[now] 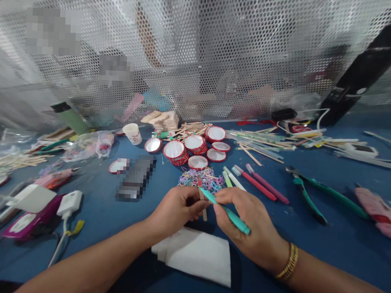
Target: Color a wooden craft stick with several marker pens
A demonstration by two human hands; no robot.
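Note:
Between its fingers and thumb, my left hand (pixel 181 207) pinches a wooden craft stick (pixel 204 214) whose upper end is coloured red. My right hand (pixel 247 215) grips a teal marker (pixel 234 219) like a pen, with its tip touching or very close to the stick. Just beyond my fingers lies a pile of pastel rubber bands (pixel 190 177). Below both hands a folded white cloth or tissue (pixel 199 256) rests on the blue table. Several markers lie to the right, among them a red marker (pixel 259 185) and a purple marker (pixel 270 185).
Stacked red-rimmed round discs (pixel 175 152), a paper cup (pixel 132 134) and loose craft sticks (pixel 193 131) stand toward the perforated metal screen (pixel 213 55). Cutting pliers (pixel 310 200) and a pink glue gun (pixel 378 210) lie right. A phone (pixel 136 177) and white charger (pixel 69 203) are left.

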